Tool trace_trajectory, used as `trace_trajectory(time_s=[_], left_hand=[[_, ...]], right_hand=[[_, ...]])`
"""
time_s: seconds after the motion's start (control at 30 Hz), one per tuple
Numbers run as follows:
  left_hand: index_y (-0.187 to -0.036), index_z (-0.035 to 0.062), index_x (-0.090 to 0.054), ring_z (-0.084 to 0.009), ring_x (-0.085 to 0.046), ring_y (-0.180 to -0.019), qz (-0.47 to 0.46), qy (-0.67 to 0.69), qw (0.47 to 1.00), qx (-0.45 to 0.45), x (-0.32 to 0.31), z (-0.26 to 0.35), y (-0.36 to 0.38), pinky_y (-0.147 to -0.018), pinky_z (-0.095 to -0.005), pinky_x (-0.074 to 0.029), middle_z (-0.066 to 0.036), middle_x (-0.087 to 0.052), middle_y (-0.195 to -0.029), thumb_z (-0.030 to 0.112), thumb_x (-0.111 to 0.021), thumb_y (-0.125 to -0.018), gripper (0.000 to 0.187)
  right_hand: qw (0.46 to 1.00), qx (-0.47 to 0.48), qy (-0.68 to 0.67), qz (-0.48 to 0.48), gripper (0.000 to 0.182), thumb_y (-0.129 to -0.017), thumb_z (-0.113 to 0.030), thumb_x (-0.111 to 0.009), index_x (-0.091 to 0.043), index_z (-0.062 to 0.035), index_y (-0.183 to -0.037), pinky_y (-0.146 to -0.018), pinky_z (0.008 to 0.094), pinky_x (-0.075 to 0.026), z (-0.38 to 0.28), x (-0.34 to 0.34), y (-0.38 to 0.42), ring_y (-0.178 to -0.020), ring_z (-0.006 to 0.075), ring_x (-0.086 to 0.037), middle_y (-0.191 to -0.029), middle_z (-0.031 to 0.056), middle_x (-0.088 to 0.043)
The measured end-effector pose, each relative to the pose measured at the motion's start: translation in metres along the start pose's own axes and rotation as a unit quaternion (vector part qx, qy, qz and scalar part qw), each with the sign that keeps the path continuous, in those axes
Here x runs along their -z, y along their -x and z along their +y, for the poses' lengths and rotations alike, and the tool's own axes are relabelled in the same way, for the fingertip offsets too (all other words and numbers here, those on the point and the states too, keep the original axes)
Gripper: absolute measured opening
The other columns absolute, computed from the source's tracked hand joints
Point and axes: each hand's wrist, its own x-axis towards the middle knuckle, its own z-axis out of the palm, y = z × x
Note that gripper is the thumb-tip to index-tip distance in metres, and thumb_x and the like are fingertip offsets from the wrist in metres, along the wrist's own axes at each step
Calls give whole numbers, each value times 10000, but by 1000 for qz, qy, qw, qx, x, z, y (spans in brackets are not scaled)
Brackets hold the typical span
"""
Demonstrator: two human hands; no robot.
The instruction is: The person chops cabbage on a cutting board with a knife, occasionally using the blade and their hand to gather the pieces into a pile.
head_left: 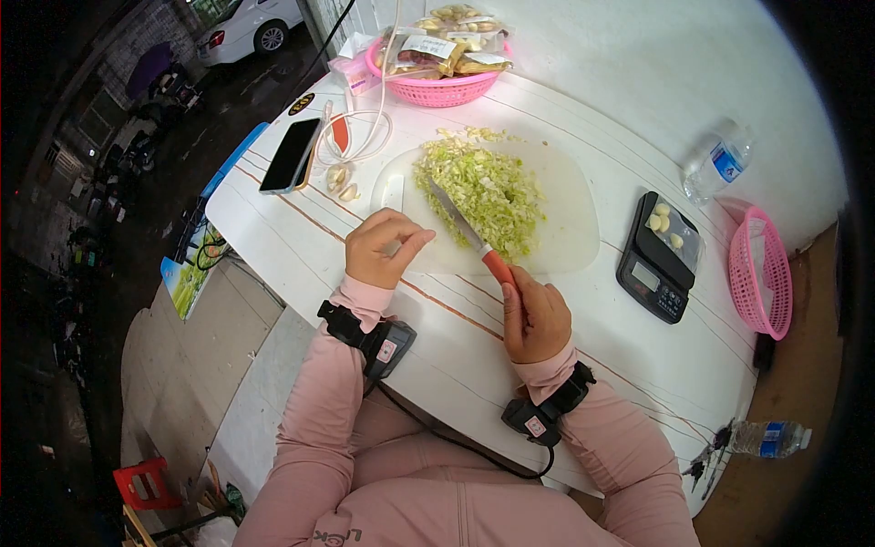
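My right hand (536, 314) is wrapped round the orange-red handle of a knife (463, 219). The knife's blade lies over a heap of finely chopped pale green vegetable (497, 187), pointing up and left. Under the heap is a translucent white cutting board (576, 214). Just off the board's lower left edge, my left hand (383, 248) is closed, with fingers curled and thumb and forefinger close together. Whether a small bit is pinched at its fingertips, I cannot make out.
Left of the board are a phone (292, 155), a white cable (378, 132) and garlic cloves (344, 182). A pink basket of packets (445, 91) stands at the back. On the right are a black scale (652, 269) holding peeled cloves, a water bottle (715, 169) and another pink basket (740, 283).
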Motion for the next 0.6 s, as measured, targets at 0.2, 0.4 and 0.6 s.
trace_trajectory(time_s=[0.2,0.4,0.6], left_hand=[[-872,1,-646,-190,-622,-743,95,73,991,-51,-11,1,-9,-743,-302,-504,-69,-664,-835,-5,-724,-781,120],[-845,13,-593,-108,-570,-667,52,66,992,89,1,-7,4,-641,-244,-458,-52,-621,-760,78,-629,-930,112],[-924,26,-572,-87,-471,-654,77,94,987,103,6,-15,5,-651,-223,-423,0,-533,-756,100,-513,-993,116]], right_hand=[[1000,15,-5,-6,226,-893,-63,-622,-607,2,-1109,-576,372,-412,3,-3,1,-577,297,-550,-779,139,-646],[993,32,-40,-103,212,-905,-91,-613,-612,-20,-1105,-586,373,-420,-1,0,-1,-591,296,-563,-749,125,-640],[998,9,21,-63,207,-902,-88,-612,-605,-16,-1096,-582,374,-417,5,-6,3,-584,291,-558,-711,114,-617]])
